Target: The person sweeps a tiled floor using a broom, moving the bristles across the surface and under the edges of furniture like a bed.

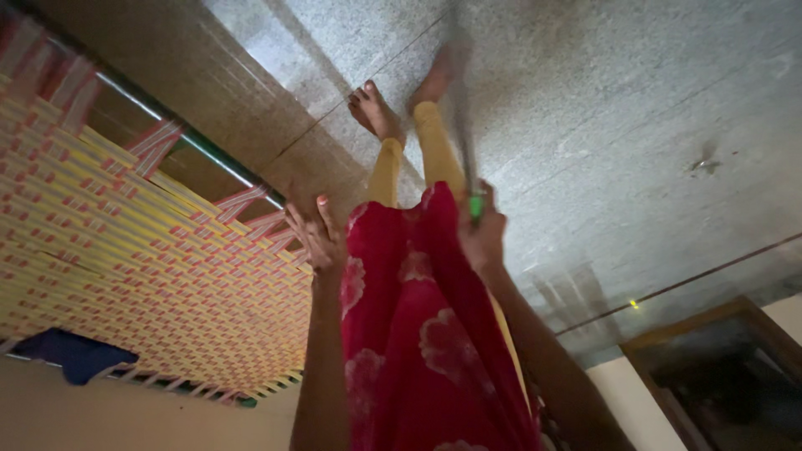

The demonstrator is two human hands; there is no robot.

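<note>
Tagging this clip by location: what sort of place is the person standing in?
Probably a room in a home. A polished speckled stone floor, a woven cot of yellow and red straps beside the person, and a dark wooden door frame all suggest a domestic interior.

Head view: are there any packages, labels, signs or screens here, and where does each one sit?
None in view.
What shows instead: a woven cot in yellow and red at the left, over a speckled grey floor.
The right hand is shut on a thin stick with a green band.
The left hand is open beside the cot.
</note>
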